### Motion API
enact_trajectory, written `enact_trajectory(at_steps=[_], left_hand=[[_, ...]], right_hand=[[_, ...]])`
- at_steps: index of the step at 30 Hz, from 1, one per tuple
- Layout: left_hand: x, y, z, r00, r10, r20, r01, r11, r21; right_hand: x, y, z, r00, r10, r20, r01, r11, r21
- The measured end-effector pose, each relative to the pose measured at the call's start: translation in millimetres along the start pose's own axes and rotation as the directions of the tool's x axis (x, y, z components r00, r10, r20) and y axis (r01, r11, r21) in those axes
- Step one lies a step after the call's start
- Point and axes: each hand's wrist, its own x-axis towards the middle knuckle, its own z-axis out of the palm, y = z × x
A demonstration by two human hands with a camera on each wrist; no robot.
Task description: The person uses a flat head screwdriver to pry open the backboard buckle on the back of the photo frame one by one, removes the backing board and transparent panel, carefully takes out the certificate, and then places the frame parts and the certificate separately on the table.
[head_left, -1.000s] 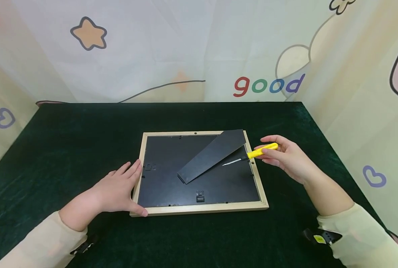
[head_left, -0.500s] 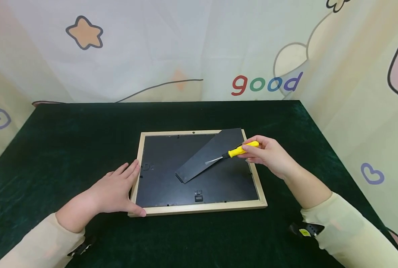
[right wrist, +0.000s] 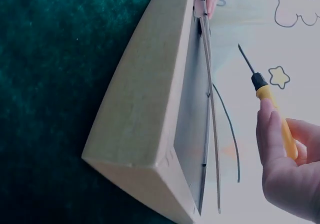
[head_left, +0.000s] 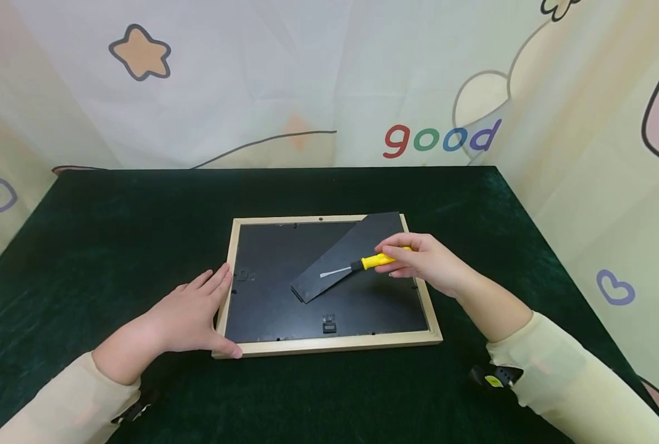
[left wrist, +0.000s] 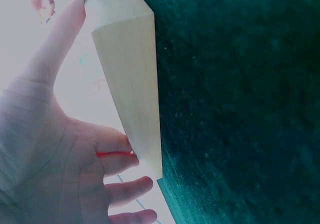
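Observation:
A picture frame [head_left: 329,346] with pale wood edges lies face down, its black backing board [head_left: 274,253] upward. A black stand leg [head_left: 343,253] runs diagonally across the board. My right hand [head_left: 421,262] pinches the yellow handle of a flat-tipped screwdriver [head_left: 371,262] between thumb and fingers. In the right wrist view the screwdriver's shaft [right wrist: 246,58] hangs apart from the frame, above the stand leg. My left hand [head_left: 187,311] rests at the frame's near left corner, thumb on the front rail and straight fingers along the left rail; in the left wrist view the fingers [left wrist: 117,140] touch its side.
Small black tabs [head_left: 373,333] sit around the inner edge of the frame, and a black hanger [head_left: 329,324] is near the front rail. Dark green cloth [head_left: 140,228] covers the table. A printed curtain [head_left: 285,74] stands behind and at both sides.
My right hand has carried the screwdriver leftward, from the frame's right rail to over the stand leg. The left hand and the frame stay in place.

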Motion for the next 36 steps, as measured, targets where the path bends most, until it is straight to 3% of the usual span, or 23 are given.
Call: enact_trajectory(at_steps=[8, 15, 22, 25, 29, 36], left_hand=[[-1.5, 0.6, -1.1, 1.0, 0.004, -0.019, -0.004, 1.0, -0.005], [0.2, 1.5, -1.5, 1.0, 0.004, 0.006, -0.004, 1.0, -0.016], [-0.6, -0.2, -2.6, 1.0, 0.013, -0.02, -0.013, 1.0, -0.019], [-1.3, 0.1, -1.5, 1.0, 0.015, -0.024, -0.015, 1.0, -0.022], [-1.4, 0.5, 0.5, 0.999, 0.014, -0.03, -0.014, 0.999, -0.029], [-0.8, -0.6, 2.8, 1.0, 0.015, -0.022, -0.016, 0.999, -0.042]], right_hand=[[6.3, -1.0, 10.2, 0.999, -0.003, 0.053, 0.008, 0.995, -0.096], [12.8, -4.9, 21.4, 0.997, 0.008, 0.076, 0.003, 0.99, -0.144], [21.8, -10.4, 34.9, 0.995, -0.037, 0.087, 0.054, 0.979, -0.198], [25.1, -11.2, 40.9, 0.995, -0.056, 0.078, 0.076, 0.958, -0.276], [27.8, -12.0, 47.0, 0.991, -0.103, 0.085, 0.129, 0.905, -0.406], [30.3, -17.5, 57.1, 0.963, -0.171, 0.211, 0.257, 0.823, -0.506]])
